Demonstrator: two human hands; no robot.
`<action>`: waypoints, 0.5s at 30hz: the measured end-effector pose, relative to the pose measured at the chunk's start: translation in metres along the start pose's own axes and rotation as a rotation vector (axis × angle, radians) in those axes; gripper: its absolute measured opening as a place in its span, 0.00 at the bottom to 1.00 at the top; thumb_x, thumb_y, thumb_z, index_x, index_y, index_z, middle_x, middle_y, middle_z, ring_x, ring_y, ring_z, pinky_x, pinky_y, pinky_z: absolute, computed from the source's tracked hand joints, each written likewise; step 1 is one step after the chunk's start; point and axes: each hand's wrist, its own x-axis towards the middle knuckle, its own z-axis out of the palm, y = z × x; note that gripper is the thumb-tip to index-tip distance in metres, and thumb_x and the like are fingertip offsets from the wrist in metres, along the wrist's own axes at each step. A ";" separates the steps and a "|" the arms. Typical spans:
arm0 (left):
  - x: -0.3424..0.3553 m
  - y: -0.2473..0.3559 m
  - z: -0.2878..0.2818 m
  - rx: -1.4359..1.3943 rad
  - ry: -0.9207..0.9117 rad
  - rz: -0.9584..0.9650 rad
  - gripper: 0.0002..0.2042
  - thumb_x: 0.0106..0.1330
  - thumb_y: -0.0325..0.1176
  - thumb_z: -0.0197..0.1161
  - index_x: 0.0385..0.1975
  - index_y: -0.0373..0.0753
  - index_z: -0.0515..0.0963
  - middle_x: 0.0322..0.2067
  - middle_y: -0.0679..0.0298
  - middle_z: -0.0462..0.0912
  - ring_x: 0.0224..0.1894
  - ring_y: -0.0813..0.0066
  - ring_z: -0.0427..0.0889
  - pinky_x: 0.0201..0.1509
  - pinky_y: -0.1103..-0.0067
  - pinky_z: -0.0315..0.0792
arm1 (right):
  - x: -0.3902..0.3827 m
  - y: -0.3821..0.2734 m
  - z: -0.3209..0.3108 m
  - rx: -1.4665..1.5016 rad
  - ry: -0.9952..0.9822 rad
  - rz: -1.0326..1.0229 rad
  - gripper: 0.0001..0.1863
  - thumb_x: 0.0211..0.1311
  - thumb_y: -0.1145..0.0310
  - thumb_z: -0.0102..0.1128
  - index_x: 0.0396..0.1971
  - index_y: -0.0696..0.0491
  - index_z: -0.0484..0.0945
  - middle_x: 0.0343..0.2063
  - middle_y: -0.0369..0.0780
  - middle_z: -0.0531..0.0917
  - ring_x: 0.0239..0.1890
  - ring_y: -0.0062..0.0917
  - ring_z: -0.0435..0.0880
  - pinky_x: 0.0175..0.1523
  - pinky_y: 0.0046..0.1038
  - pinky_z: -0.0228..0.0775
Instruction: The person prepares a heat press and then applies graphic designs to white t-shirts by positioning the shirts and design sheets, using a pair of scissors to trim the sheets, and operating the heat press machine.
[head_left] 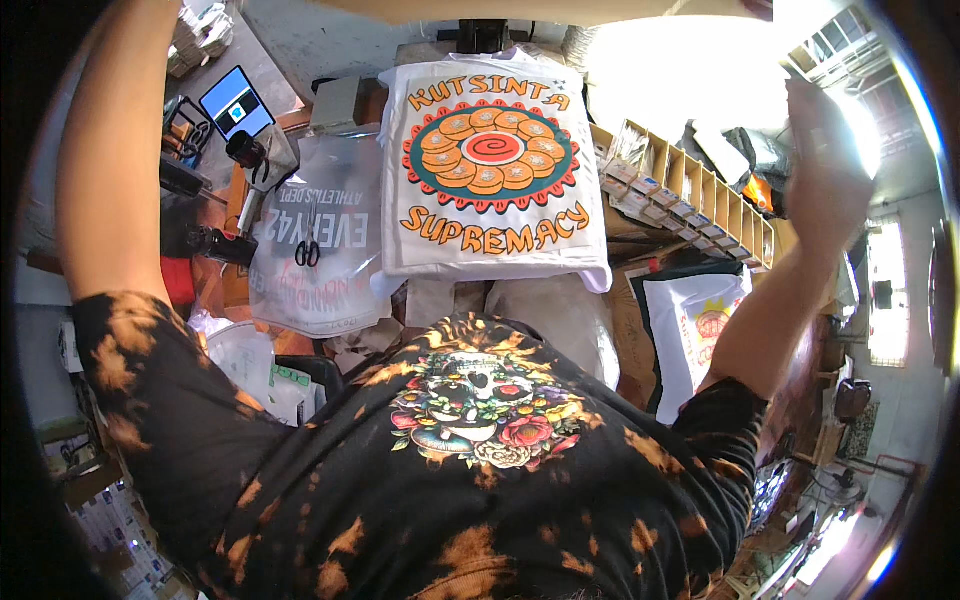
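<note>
A white T-shirt (420, 262) lies spread flat in front of me, carrying a large orange, teal and red print of round pastries with lettering. Raised on the right, my right hand (828, 170) is beside a bright glare, to the right of the wooden rack; its fingers are washed out, so their pose is unclear. My left arm (115, 150) reaches up along the left and leaves the view at the top, with the hand unseen. A skin-coloured strip (450, 10) crosses the top edge; whether it is part of my arm, I cannot tell. Neither hand visibly touches the shirt.
Left of the shirt, black-handled scissors (307, 254) rest on translucent printed sheets (340, 290). Beyond them stands a lit screen (237, 103). A slotted wooden rack (700, 195) runs along the right, above another printed white cloth (672, 325). A dark clamp-like part (482, 36) is behind the shirt.
</note>
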 end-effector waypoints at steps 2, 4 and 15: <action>-0.030 0.003 0.017 0.080 -0.093 0.011 0.48 0.64 0.73 0.29 0.34 0.28 0.84 0.39 0.46 0.85 0.41 0.57 0.85 0.59 0.68 0.73 | 0.025 -0.025 -0.014 -0.039 0.018 -0.161 0.13 0.60 0.61 0.65 0.41 0.51 0.83 0.34 0.37 0.85 0.36 0.23 0.82 0.44 0.27 0.74; -0.063 0.007 0.044 0.152 -0.253 0.003 0.48 0.64 0.73 0.28 0.33 0.30 0.85 0.37 0.48 0.86 0.40 0.60 0.86 0.48 0.66 0.79 | 0.049 -0.059 -0.020 -0.042 0.007 -0.306 0.15 0.58 0.59 0.66 0.40 0.52 0.83 0.33 0.39 0.85 0.36 0.26 0.82 0.43 0.29 0.74; -0.168 -0.054 0.254 -0.145 -0.095 0.163 0.16 0.65 0.44 0.58 0.32 0.36 0.83 0.30 0.54 0.83 0.36 0.55 0.82 0.46 0.66 0.74 | 0.042 -0.177 0.047 0.099 -0.675 -0.351 0.26 0.46 0.49 0.72 0.37 0.54 0.80 0.27 0.45 0.84 0.33 0.40 0.83 0.38 0.38 0.73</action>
